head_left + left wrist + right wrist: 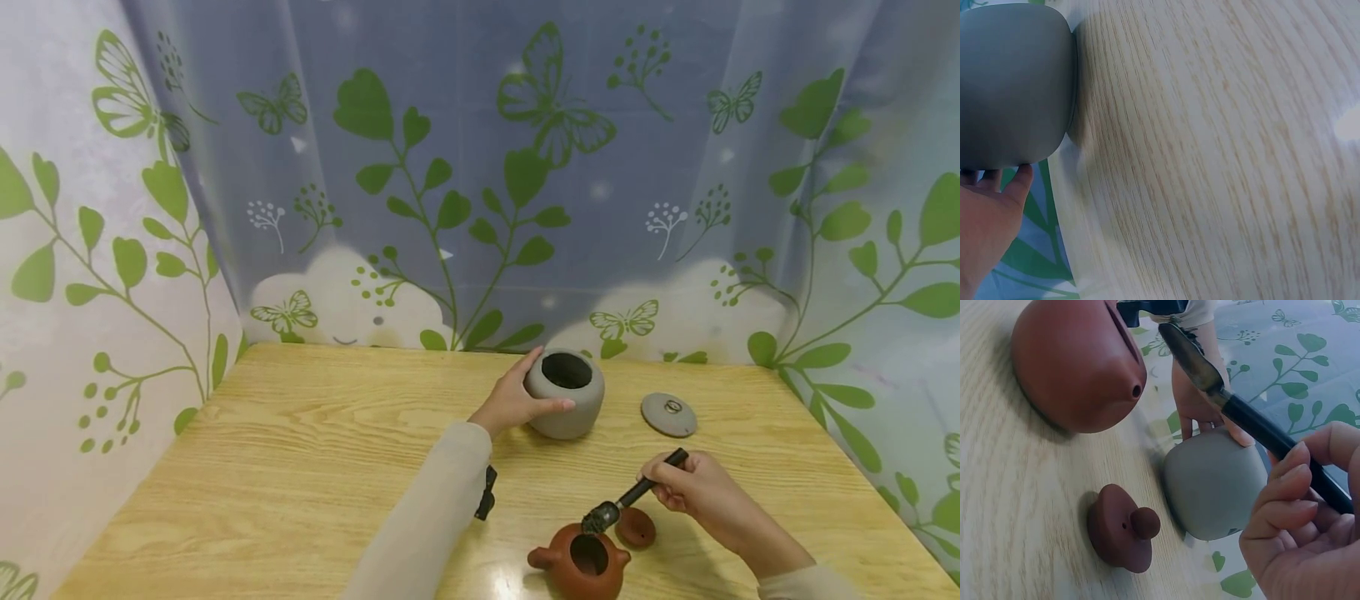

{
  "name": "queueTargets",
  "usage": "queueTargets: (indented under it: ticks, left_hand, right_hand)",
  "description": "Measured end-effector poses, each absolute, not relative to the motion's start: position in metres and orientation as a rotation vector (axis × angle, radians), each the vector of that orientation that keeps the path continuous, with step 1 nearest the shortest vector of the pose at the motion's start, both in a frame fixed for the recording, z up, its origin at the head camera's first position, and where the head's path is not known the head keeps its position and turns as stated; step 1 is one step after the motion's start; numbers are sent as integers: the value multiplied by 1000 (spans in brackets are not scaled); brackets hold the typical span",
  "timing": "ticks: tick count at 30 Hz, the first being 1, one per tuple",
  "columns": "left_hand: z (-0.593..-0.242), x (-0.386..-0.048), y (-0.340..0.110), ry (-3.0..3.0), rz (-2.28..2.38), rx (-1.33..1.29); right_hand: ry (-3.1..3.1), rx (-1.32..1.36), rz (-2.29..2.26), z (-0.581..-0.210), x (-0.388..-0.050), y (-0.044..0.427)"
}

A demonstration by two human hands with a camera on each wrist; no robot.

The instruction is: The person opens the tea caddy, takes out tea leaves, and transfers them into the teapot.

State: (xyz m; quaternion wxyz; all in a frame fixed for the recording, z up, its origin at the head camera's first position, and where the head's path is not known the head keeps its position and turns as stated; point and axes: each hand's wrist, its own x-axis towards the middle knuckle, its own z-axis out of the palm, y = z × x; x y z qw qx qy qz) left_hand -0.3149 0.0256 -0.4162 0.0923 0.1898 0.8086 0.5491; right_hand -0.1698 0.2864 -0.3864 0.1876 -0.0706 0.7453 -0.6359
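My left hand [517, 402] grips the side of a round grey jar [573, 421], thumb across its front; the jar stands uncovered, its inside dark. In the left wrist view the fingertips press against the jar [1013, 87]. In my right hand [708, 496] is a tea scoop [636, 492] with a black handle, pinched between thumb and fingers. Dark tea leaves lie in its bowl, which hovers over the rim of an uncovered reddish-brown teapot [564, 568]. Beside the pot lies its small round lid [637, 531], knob upward in the right wrist view.
A flat grey jar lid [658, 419] with a small ring on top lies right of the jar. The wooden table [300, 467] meets patterned curtains [465, 250] at the back and sides. A black device [486, 496] is on the left wrist.
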Motion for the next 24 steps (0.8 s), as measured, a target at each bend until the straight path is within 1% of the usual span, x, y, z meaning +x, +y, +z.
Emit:
queueTargets:
  ticks: [9,17,24]
  left_hand:
    - [-416,-315,26,2407,1616,560]
    - [-417,-315,26,2408,1619,568]
    - [-417,-314,26,2409,1630,564]
  right_hand:
    - [2264,-220,-1643,-383,-168,281]
    - [2414,-297,-1485,-372,-164,271]
    - [2526,-314,-1364,-364,-160,262]
